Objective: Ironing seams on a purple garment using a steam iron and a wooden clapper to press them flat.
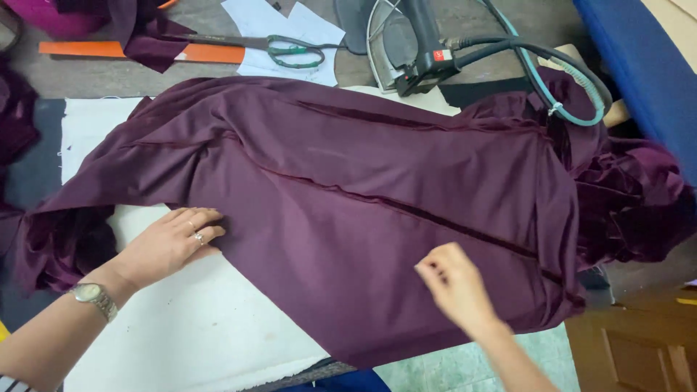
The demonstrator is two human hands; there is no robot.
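The left hand (170, 243) is pressing flat-fingered on the maroon cloth (363, 196) while the blurred right hand (454, 283), seemingly pinching, is smoothing it.

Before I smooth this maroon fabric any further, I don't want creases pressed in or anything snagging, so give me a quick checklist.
1. Left hand flat on the maroon fabric edge: ok.
2. Right hand gripping the cloth: cannot tell, blurred.
3. Fabric flat over the white pad: not ok, bunched at both ends.
4. Iron parked off the fabric: ok.
5. Iron hose off the cloth: not ok, loops over it.
6. Scissors off the cloth: ok.
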